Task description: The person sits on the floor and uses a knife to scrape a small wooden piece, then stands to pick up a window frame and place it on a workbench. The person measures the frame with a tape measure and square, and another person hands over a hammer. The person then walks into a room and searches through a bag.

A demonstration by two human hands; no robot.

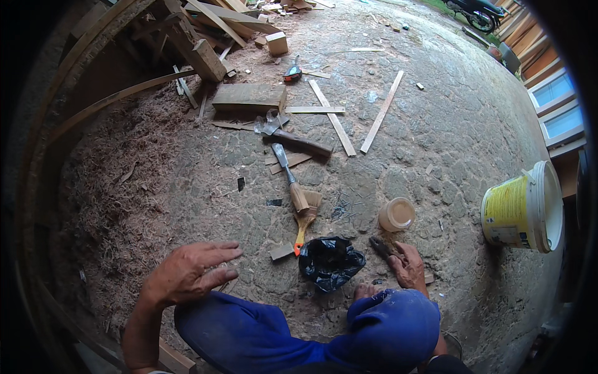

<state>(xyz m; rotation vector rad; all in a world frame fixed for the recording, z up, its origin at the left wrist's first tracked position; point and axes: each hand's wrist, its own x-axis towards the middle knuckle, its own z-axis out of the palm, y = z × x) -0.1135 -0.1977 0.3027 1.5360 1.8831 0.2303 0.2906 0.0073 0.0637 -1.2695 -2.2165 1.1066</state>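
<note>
Dark tool point(379, 247) is just right of the black bag point(332, 263), at the right hand point(408, 268); that hand's fingers are bent against it, but whether they grip it cannot be told. The left hand point(196, 269), left of the bag, is open, fingers extended. A paintbrush point(300, 235) lies just beyond the bag, then a chisel point(300, 198) and hammer point(305, 143) farther off. Well right of the bag is a yellow-and-white bucket point(507, 210).
</note>
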